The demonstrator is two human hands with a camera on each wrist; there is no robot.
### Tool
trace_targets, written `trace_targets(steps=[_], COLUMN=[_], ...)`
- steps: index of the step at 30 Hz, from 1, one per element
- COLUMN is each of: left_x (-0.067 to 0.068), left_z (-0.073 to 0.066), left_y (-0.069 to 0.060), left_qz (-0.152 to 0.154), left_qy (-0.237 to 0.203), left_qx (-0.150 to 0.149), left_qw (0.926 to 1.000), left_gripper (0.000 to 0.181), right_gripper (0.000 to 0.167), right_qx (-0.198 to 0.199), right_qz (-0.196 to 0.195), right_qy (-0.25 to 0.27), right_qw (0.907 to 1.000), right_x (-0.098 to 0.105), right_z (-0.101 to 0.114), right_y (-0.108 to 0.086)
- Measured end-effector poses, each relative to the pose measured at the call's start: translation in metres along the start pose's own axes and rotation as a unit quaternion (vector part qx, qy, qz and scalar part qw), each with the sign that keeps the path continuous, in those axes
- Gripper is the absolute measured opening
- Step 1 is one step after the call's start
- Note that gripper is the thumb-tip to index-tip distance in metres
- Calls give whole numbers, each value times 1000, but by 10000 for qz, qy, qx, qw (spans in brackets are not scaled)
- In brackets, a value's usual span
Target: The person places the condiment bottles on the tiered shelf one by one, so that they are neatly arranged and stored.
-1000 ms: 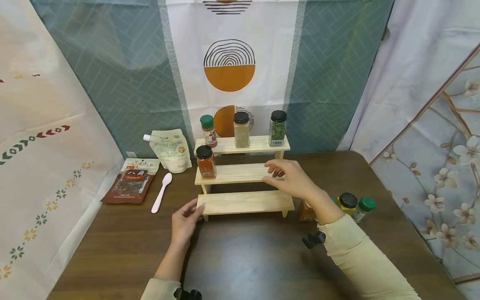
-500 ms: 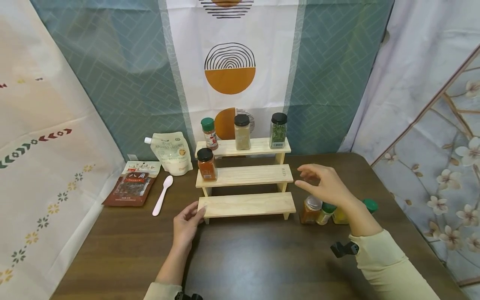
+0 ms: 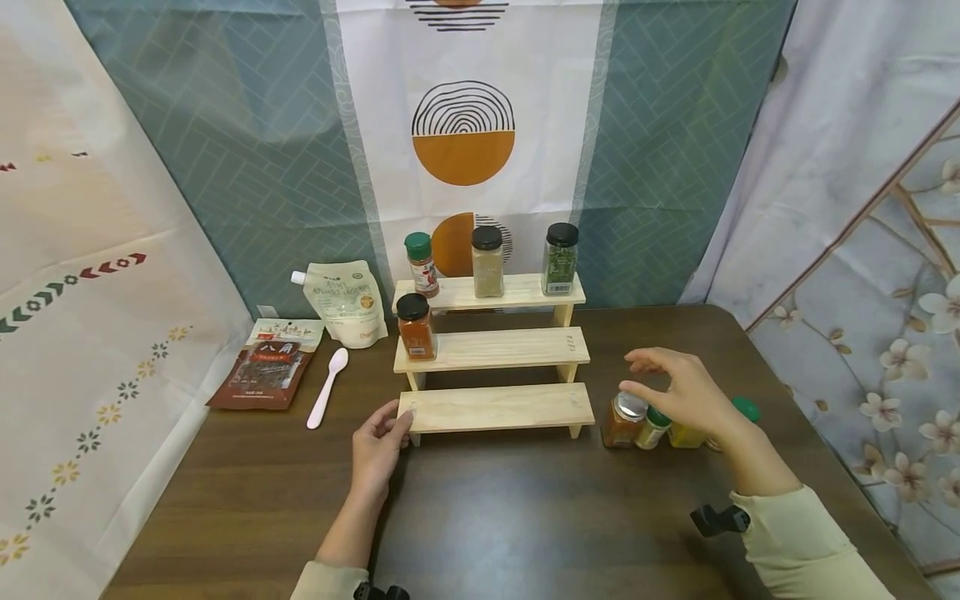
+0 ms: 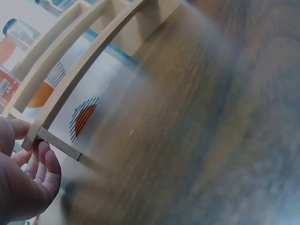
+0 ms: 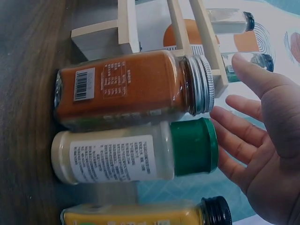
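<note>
My left hand point(image 3: 377, 450) grips the left end of the bottom step of a three-tier wooden rack point(image 3: 495, 408), thumb on top and fingers curled beneath. My right hand point(image 3: 678, 392) is spread with nothing in it, just above a row of spice jars at the rack's right. Nearest it are a silver-lidded jar of orange-red powder point(image 5: 122, 89) and a green-capped shaker point(image 5: 194, 147); a black-lidded yellow jar point(image 5: 136, 215) stands beside them. The top tier holds a green-capped bottle point(image 3: 423, 275), a beige powder jar point(image 3: 487, 271) and a green herb jar point(image 3: 560, 267).
On the middle tier's left end stands a black-lidded jar of red powder point(image 3: 417, 335). Left of the rack are a spouted pouch point(image 3: 345, 304), a brown-red spice packet point(image 3: 266, 367) and a pinkish-white spoon point(image 3: 327, 390). Curtains hang behind and at both sides of the table point(image 3: 480, 517).
My right hand has moved right and down from the middle tier to above the jars on the table. My left hand keeps its grip on the bottom step.
</note>
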State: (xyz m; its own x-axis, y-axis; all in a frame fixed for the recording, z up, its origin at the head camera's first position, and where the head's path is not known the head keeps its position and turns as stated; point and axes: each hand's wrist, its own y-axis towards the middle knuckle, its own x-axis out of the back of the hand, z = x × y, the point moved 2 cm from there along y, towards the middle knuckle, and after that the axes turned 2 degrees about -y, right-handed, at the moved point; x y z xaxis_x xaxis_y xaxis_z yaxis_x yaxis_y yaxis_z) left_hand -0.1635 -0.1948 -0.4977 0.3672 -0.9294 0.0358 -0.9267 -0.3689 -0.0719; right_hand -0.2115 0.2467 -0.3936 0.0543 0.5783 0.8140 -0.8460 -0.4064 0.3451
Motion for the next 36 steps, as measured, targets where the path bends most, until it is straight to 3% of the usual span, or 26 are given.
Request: trace_targets(steps=[12, 20, 27, 36], left_x=[-1, 0, -1, -1], left_z=[-3, -1, -2, -2], left_y=[0, -1, -1, -2], left_qz=[-47, -36, -4, -28], left_qy=[225, 184, 168, 134], left_qx=[-56, -85, -33, -44], left_qw=[9997, 9998, 9999, 9999], left_gripper=[35, 36, 36, 35], right_gripper=[40, 50, 60, 57], right_qx=[348, 342, 250, 351], right_qz=[33, 309, 554, 541], right_qy=[-222, 252, 302, -229], right_qw=[9991, 9986, 9977, 9977], right_x=[0, -5, -9, -14], right_z=[-6, -10, -12, -9], right_y=[-9, -17, -18, -19])
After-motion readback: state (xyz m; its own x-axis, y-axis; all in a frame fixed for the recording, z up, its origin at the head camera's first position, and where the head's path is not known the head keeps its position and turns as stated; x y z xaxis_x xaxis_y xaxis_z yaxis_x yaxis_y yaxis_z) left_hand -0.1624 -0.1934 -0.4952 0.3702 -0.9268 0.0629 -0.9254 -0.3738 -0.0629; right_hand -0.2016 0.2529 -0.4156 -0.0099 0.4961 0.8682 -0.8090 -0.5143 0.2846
